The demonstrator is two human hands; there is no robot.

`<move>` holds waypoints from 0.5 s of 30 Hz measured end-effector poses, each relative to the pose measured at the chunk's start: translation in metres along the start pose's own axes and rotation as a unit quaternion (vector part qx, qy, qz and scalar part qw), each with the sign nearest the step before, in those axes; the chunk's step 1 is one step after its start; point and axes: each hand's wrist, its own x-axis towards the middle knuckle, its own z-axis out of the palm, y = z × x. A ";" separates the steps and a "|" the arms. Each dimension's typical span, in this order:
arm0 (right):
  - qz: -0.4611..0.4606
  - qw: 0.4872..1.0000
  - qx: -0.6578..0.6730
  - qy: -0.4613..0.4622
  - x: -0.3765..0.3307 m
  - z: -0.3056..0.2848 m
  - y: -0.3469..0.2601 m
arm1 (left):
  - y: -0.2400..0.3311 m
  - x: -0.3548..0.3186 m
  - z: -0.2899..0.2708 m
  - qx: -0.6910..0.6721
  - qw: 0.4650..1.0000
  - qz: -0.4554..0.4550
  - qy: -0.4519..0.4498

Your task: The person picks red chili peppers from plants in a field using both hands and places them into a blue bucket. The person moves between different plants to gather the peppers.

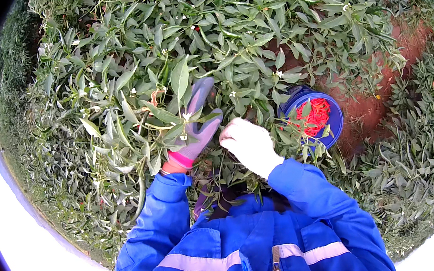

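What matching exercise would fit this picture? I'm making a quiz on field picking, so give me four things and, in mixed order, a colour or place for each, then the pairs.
Things:
1. left hand
2. right hand
3. bucket
4. peppers

Descriptions:
A. red, heaped inside the bucket
B. blue, standing among the plants to the person's right
C. in a grey glove with a pink cuff, reaching into the leaves
D. in a white glove, closed near the plant stems

Pairs: 1-C, 2-D, 3-B, 4-A
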 end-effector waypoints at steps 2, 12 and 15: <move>0.252 0.932 0.260 0.030 -0.003 -0.026 0.008 | 0.020 0.011 0.015 0.165 0.982 0.037 -0.082; 0.367 0.677 0.610 0.188 -0.005 -0.059 0.119 | -0.057 -0.005 0.034 0.285 0.956 -0.058 0.032; 0.369 0.744 0.549 0.093 0.010 -0.053 0.115 | -0.071 -0.014 0.029 0.264 0.957 -0.106 0.058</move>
